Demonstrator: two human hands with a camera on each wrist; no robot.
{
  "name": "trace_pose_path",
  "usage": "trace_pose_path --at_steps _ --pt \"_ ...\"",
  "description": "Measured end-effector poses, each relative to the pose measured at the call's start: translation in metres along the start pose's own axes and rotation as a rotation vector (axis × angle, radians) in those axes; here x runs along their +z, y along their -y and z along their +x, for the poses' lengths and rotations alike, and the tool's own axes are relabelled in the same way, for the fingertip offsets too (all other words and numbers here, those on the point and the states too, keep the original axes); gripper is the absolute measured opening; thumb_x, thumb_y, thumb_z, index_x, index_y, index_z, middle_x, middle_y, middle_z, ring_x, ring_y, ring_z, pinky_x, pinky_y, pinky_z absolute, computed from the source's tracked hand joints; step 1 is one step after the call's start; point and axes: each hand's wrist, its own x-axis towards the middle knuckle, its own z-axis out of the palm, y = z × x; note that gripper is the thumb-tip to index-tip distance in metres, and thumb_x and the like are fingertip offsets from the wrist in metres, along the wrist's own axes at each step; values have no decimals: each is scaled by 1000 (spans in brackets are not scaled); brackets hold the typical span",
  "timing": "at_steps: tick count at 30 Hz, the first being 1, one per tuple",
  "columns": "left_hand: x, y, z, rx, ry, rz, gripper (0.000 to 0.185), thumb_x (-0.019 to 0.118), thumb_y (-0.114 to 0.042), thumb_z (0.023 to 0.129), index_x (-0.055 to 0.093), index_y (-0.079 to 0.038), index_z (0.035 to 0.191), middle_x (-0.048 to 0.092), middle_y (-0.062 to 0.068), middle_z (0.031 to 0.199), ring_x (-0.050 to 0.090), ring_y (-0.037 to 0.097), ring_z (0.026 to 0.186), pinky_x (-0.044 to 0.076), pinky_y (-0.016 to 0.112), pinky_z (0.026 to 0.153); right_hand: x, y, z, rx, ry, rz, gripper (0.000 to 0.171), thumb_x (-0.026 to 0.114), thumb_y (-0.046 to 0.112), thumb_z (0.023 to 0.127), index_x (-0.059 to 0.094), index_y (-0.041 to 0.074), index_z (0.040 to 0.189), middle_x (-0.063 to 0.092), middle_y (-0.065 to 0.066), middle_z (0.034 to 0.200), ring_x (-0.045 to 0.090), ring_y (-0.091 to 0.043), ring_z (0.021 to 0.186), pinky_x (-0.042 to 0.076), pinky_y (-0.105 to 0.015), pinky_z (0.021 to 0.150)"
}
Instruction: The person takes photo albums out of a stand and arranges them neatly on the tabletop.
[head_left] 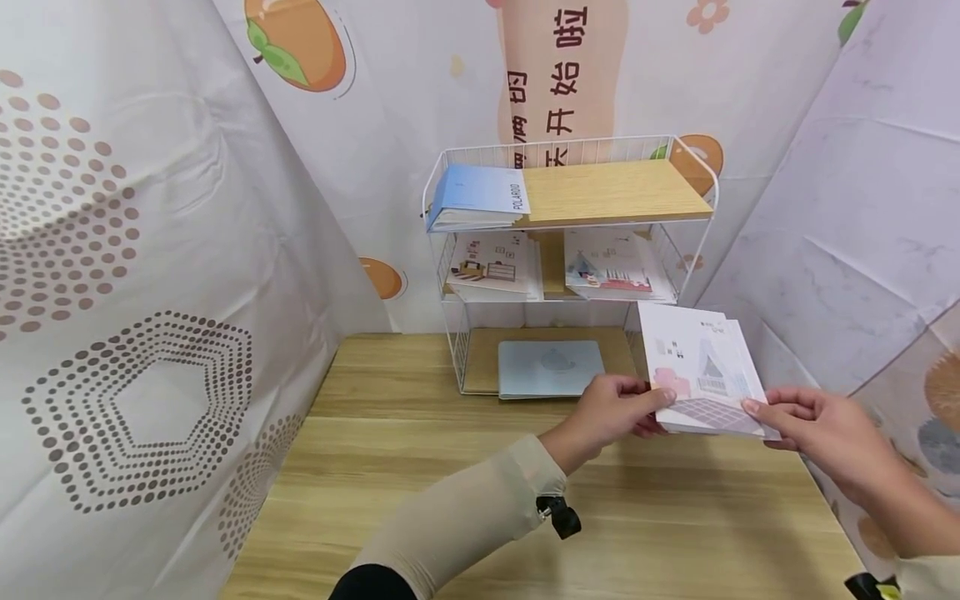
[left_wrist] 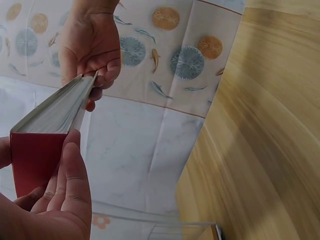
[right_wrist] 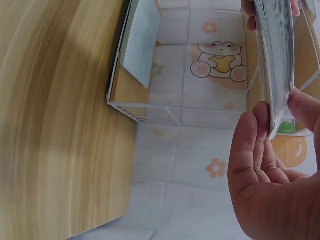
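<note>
Both my hands hold a white photo album [head_left: 705, 358] with a pink drawing on its cover, tilted in front of the rack's right side. My left hand [head_left: 618, 408] pinches its left side, thumb on the cover. At the lower right corner my right hand [head_left: 825, 433] grips it, thumb on top and fingers beneath. The left wrist view shows a red spine [left_wrist: 37, 157] by the left fingers. Many thin pages [right_wrist: 276, 55] show along the edge in the right wrist view.
A white wire rack [head_left: 573, 227] stands at the table's back. A blue POLAROID album [head_left: 480, 192] lies on its top shelf, white albums [head_left: 491, 262] on the middle one, and a pale blue album [head_left: 551, 368] on the bottom. Printed cloth [head_left: 847, 183] hangs around the wooden table [head_left: 420, 450].
</note>
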Motion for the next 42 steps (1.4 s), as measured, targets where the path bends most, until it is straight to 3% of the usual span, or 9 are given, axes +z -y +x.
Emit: trace_pose_path --at_steps 5,13,19,26,31,37,42 --pt "8 9 2 -10 1 -17 18 77 -26 94 76 -8 93 75 1 74 74 14 65 62 29 61 -3 -10 -4 4 1 -19 58 69 31 101 51 -17 129 73 14 88 72 -4 80 64 -28 69" --pt "18 25 3 -33 -1 -36 17 77 -27 94 77 -10 94 76 1 76 75 16 68 62 29 62 -5 -28 -8 52 18 -41 60 68 40 101 53 -10 130 77 11 93 74 -5 84 63 -27 72" --pt "27 43 6 -51 -36 -64 15 78 -25 93 79 -10 92 77 3 74 75 16 66 61 28 60 -4 -43 -10 104 23 -17 69 68 43 100 50 -13 136 76 14 95 73 -4 85 63 -28 73" --pt "35 67 11 -80 -70 -79 13 80 -22 92 80 -9 95 78 4 76 76 20 69 65 44 72 3 -63 -9 91 -1 40 64 70 33 100 51 -18 133 73 17 92 72 -3 84 64 -29 72" --pt "42 81 15 -88 -56 -95 13 79 -20 92 80 -7 94 77 3 76 78 31 77 65 45 72 4 -79 -10 102 -22 43 61 71 32 100 54 -18 130 72 20 90 70 0 83 63 -28 71" --pt "49 92 20 -113 -84 -100 12 79 -20 92 80 -8 90 75 1 73 71 15 64 63 57 80 3 -94 -7 135 -17 43 70 71 37 99 49 -18 136 70 23 93 70 2 85 63 -27 73" --pt "53 101 22 -142 -114 -72 11 80 -20 91 79 -9 89 74 0 73 70 14 64 63 56 80 6 -106 -5 168 -13 42 77 71 38 99 44 -21 140 68 24 92 69 1 83 64 -28 74"
